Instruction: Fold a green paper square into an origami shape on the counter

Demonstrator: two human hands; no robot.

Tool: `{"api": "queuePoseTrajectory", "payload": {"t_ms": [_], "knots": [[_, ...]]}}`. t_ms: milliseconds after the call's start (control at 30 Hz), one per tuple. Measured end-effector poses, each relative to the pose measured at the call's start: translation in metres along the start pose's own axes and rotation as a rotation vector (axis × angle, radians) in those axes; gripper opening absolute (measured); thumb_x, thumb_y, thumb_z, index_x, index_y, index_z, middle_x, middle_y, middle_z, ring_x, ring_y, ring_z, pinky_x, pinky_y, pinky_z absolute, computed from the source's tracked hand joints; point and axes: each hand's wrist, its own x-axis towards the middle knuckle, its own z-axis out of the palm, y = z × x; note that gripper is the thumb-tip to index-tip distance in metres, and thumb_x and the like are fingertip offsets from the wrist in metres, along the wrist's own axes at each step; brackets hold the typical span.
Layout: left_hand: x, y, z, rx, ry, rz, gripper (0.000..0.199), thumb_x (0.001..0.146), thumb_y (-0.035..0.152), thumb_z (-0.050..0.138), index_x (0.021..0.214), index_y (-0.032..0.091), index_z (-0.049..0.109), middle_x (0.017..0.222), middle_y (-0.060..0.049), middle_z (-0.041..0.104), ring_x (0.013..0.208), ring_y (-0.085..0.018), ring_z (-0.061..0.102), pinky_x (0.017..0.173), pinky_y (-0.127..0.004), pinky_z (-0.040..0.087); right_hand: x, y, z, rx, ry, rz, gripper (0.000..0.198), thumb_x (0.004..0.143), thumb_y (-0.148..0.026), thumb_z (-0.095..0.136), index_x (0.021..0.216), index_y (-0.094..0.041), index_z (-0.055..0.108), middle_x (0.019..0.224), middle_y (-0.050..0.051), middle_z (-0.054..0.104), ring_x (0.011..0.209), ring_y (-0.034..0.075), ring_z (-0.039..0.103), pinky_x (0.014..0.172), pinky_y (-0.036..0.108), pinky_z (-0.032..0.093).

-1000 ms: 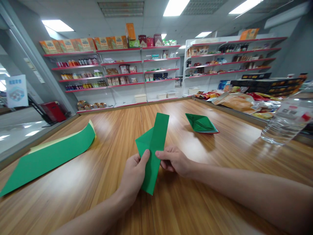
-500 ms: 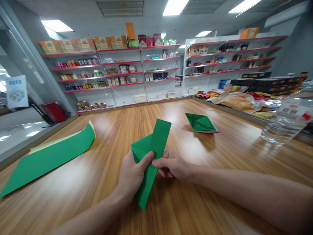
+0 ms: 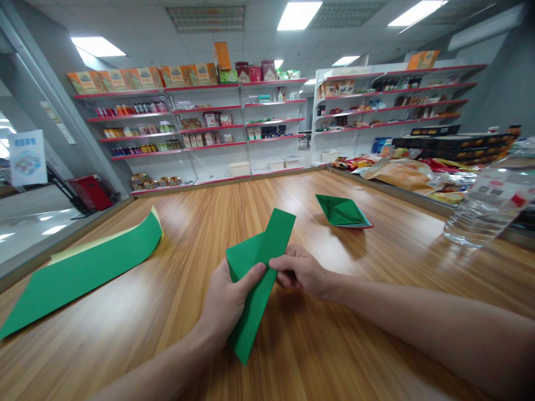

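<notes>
Folded green paper (image 3: 272,244), gripped by both hands, at six o'clock in our view over the wooden table (image 3: 184,234).
We find the left hand (image 3: 225,298) pinching at the paper's eight o'clock, thumb on top, fingers beneath hidden; the right hand (image 3: 304,271) pinches its edge at three. A green sheet (image 3: 92,267) lies at nine, a second folded piece (image 3: 343,211) at two. We judge the paper light, stiffer along folds, easily creased; best held at its layered middle.
</notes>
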Motion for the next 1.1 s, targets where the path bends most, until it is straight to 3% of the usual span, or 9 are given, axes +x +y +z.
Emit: {"api": "queuePoseTrajectory", "payload": {"t_ms": [133,200,400,633,867,1000,1100], "knots": [[0.003,-0.005,-0.002,-0.181,-0.081,-0.223,0.037,0.069,0.04,0.075,0.093,0.012,0.067,0.08,-0.007,0.071,0.063,-0.014,0.06,0.057,-0.022,0.046,-0.001,0.004,0.0,-0.002,-0.073,0.007,0.04,0.075,-0.037,0.054,0.042,-0.016,0.045,0.035,-0.005,0.039,0.032,0.005,0.03,0.034,0.019,0.019],[0.005,-0.006,-0.003,-0.261,-0.13,-0.268,0.035,0.067,0.037,0.077,0.089,0.012,0.069,0.074,-0.005,0.069,0.055,-0.011,0.057,0.051,-0.019,0.043,-0.001,0.004,0.0,-0.01,-0.069,-0.007,0.038,0.074,-0.038,0.056,0.044,-0.016,0.045,0.036,-0.005,0.04,0.032,0.005,0.03,0.034,0.019,0.019],[0.004,-0.001,-0.006,-0.369,-0.195,-0.312,0.032,0.064,0.032,0.08,0.088,0.014,0.069,0.067,-0.001,0.066,0.051,-0.008,0.054,0.047,-0.017,0.041,0.006,-0.001,-0.009,0.112,0.118,-0.022,0.046,0.077,-0.041,0.056,0.041,-0.017,0.04,0.032,-0.005,0.036,0.032,0.006,0.029,0.037,0.022,0.018],[0.003,-0.001,-0.005,-0.402,-0.176,-0.329,0.032,0.064,0.031,0.08,0.087,0.014,0.068,0.063,0.0,0.064,0.048,-0.008,0.053,0.043,-0.016,0.039,0.014,-0.001,-0.017,0.296,0.277,0.034,0.057,0.082,-0.047,0.053,0.036,-0.017,0.037,0.03,-0.005,0.03,0.031,0.006,0.028,0.038,0.022,0.017],[0.004,-0.002,-0.009,-0.403,-0.191,-0.311,0.028,0.066,0.03,0.079,0.086,0.014,0.068,0.061,0.001,0.064,0.047,-0.006,0.052,0.043,-0.015,0.039,0.016,-0.003,-0.016,0.553,0.146,0.23,0.066,0.091,-0.054,0.032,0.036,-0.018,0.035,0.026,-0.003,0.029,0.028,0.007,0.027,0.039,0.023,0.019],[0.006,-0.004,-0.009,-0.353,-0.131,-0.306,0.03,0.064,0.033,0.08,0.084,0.013,0.067,0.061,0.0,0.065,0.046,-0.007,0.053,0.043,-0.016,0.04,0.016,0.003,-0.015,0.477,0.124,0.168,0.067,0.086,-0.066,0.03,0.04,-0.017,0.038,0.028,-0.004,0.03,0.03,0.007,0.028,0.038,0.022,0.019],[0.009,-0.01,-0.007,-0.35,-0.064,-0.289,0.035,0.065,0.034,0.079,0.09,0.012,0.066,0.071,-0.003,0.068,0.054,-0.01,0.058,0.049,-0.019,0.046,0.011,0.008,-0.01,0.171,0.095,0.07,0.059,0.081,-0.066,0.045,0.05,-0.015,0.049,0.035,-0.004,0.041,0.033,0.006,0.033,0.036,0.021,0.019]]}}
